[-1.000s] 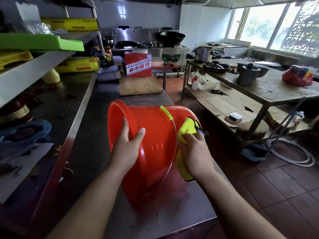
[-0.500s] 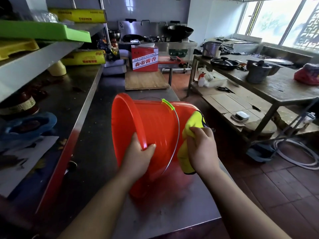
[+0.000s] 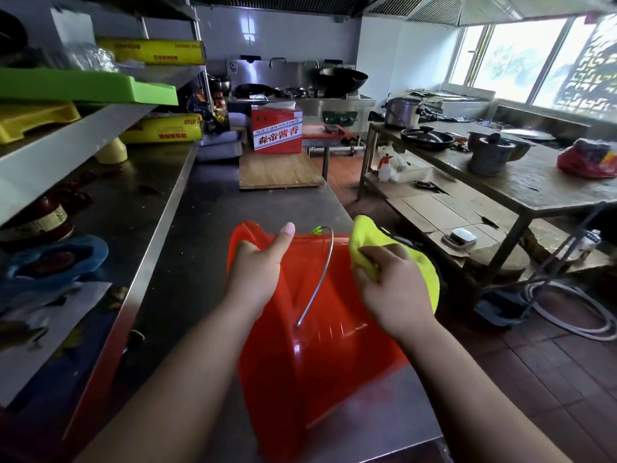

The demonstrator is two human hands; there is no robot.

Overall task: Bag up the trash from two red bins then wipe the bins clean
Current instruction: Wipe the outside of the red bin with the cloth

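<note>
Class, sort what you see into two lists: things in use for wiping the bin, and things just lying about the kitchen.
In use: red bin, gripped at its rim by the left hand; yellow cloth, held by the right hand.
Lying about: wooden board, red box, wok, spray bottle, black pan.

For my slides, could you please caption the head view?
Left hand grips the tipped red bin; right hand holds a yellow cloth.

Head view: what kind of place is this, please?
Probably a restaurant kitchen: a big wok sits on a steel range at the back, and the red bin lies on a long steel counter.
</note>
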